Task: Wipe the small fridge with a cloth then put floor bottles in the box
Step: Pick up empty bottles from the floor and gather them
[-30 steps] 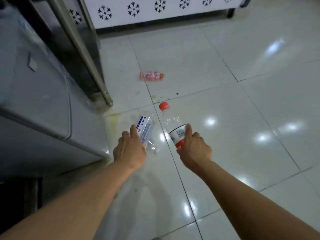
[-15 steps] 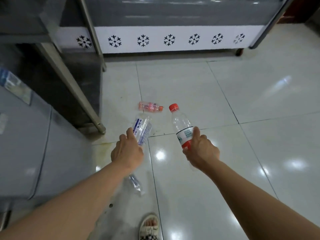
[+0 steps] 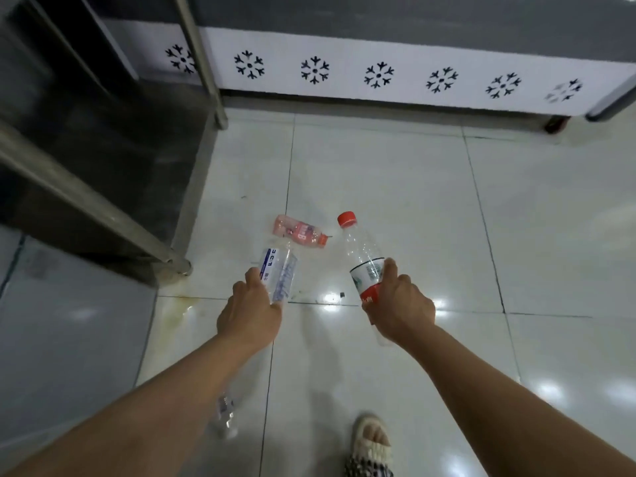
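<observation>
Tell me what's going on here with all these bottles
A person is picking bottles up off the tiled floor. The left hand holds a clear bottle with a blue label, and the right hand holds a red-capped bottle. A small pink bottle lies on the floor just ahead. No box is in view.

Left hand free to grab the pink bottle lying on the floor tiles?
Probably not yet. The left hand already grips a clear crumpled plastic bottle with a blue label. The small pink plastic bottle lies unobstructed just beyond it, but no fingers look spare.
</observation>
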A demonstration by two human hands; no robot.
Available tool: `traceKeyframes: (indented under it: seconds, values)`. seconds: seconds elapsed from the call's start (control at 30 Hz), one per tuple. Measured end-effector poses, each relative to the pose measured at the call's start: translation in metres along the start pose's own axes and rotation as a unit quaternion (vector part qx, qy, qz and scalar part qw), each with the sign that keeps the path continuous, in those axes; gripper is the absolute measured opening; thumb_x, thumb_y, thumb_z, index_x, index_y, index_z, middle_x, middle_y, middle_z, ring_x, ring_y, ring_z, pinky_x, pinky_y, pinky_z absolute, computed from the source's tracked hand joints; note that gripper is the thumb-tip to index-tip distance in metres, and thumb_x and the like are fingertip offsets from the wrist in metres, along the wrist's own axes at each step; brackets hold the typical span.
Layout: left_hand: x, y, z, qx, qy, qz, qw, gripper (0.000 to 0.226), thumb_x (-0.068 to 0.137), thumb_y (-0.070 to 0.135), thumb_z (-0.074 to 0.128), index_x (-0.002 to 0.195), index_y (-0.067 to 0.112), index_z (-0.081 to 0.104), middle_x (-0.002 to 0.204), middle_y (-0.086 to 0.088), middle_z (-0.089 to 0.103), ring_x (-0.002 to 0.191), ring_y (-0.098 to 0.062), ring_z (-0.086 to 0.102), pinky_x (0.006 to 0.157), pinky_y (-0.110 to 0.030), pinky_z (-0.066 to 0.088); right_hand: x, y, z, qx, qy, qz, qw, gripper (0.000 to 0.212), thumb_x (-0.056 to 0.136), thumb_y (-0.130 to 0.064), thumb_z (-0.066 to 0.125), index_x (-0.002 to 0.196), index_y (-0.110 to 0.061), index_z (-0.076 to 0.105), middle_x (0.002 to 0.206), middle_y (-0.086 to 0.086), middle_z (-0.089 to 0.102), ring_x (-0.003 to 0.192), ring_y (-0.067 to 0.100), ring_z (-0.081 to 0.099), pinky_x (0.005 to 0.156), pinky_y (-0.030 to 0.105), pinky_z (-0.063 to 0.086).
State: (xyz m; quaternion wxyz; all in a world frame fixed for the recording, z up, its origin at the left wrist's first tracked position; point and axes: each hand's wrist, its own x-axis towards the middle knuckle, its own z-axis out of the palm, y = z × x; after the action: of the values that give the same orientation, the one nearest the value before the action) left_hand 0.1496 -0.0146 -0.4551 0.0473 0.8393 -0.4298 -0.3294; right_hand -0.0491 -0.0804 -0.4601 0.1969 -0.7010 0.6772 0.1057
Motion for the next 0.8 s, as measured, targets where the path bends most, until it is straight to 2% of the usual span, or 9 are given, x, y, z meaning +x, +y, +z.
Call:
traceKeyframes:
  seconds: [0.1,0.2,0.3,0.5,0.6,0.7,0.8]
  values:
    - [0.023,0.027,0.012,-0.04,0.008,-0.053,0.998,0.06,0.089,0.03,0.057,0.136,0.009,0.025,0.126,-0.016,0.047,0.109,-0.034,0.052,0.085,-0.041,0.046,0.044,0.01,-0.011,-0.015,-0.021,-0.031,0.999,0.077,0.086,-0.038,0.06,0.143,-0.016,0.013,0.117,0.011,0.052,0.107,0.029,0.055,0.07,0.033,0.035]
    - [0.038,0.047,0.027,-0.081,0.008,-0.089,0.993,0.058,0.09,0.032,0.056,0.134,0.009,0.026,0.126,-0.016,0.046,0.108,-0.031,0.052,0.077,-0.035,0.041,0.078,0.015,-0.014,-0.025,-0.04,-0.061,0.997,0.076,0.086,-0.038,0.062,0.141,-0.016,0.015,0.117,0.012,0.052,0.107,0.03,0.054,0.07,0.034,0.036]
    - [0.062,0.058,0.034,-0.103,0.016,-0.108,0.989,0.058,0.09,0.03,0.057,0.133,0.006,0.027,0.125,-0.018,0.048,0.107,-0.031,0.053,0.077,-0.035,0.044,0.114,0.012,-0.015,-0.043,-0.054,-0.086,0.994,0.074,0.086,-0.037,0.062,0.14,-0.015,0.015,0.117,0.013,0.053,0.107,0.029,0.054,0.071,0.035,0.038]
    - [0.139,0.06,0.046,-0.158,0.024,-0.163,0.974,0.058,0.091,0.027,0.057,0.135,0.004,0.026,0.126,-0.022,0.047,0.107,-0.034,0.054,0.076,-0.033,0.045,0.201,-0.02,-0.006,-0.052,-0.077,-0.121,0.988,0.072,0.086,-0.034,0.062,0.138,-0.015,0.015,0.117,0.014,0.053,0.106,0.031,0.055,0.078,0.04,0.046]
    - [0.179,0.052,0.061,-0.186,0.005,-0.208,0.96,0.059,0.092,0.027,0.055,0.136,0.002,0.024,0.128,-0.023,0.046,0.11,-0.035,0.053,0.083,-0.037,0.047,0.247,-0.036,0.011,-0.065,-0.099,-0.125,0.985,0.073,0.086,-0.034,0.063,0.139,-0.016,0.016,0.119,0.014,0.052,0.108,0.031,0.054,0.08,0.041,0.047]
    - [0.216,0.043,0.083,-0.207,0.001,-0.234,0.95,0.063,0.091,0.026,0.056,0.137,0.001,0.021,0.13,-0.025,0.046,0.113,-0.038,0.052,0.09,-0.041,0.048,0.292,-0.049,0.034,-0.076,-0.112,-0.135,0.982,0.073,0.087,-0.034,0.062,0.14,-0.016,0.015,0.12,0.014,0.049,0.108,0.031,0.053,0.077,0.039,0.045]
    - [0.251,0.037,0.109,-0.223,0.01,-0.256,0.941,0.064,0.091,0.025,0.056,0.138,0.001,0.02,0.132,-0.024,0.044,0.114,-0.036,0.051,0.087,-0.036,0.047,0.335,-0.058,0.063,-0.099,-0.118,-0.149,0.977,0.07,0.087,-0.032,0.062,0.139,-0.016,0.017,0.12,0.015,0.046,0.109,0.032,0.051,0.072,0.037,0.039]
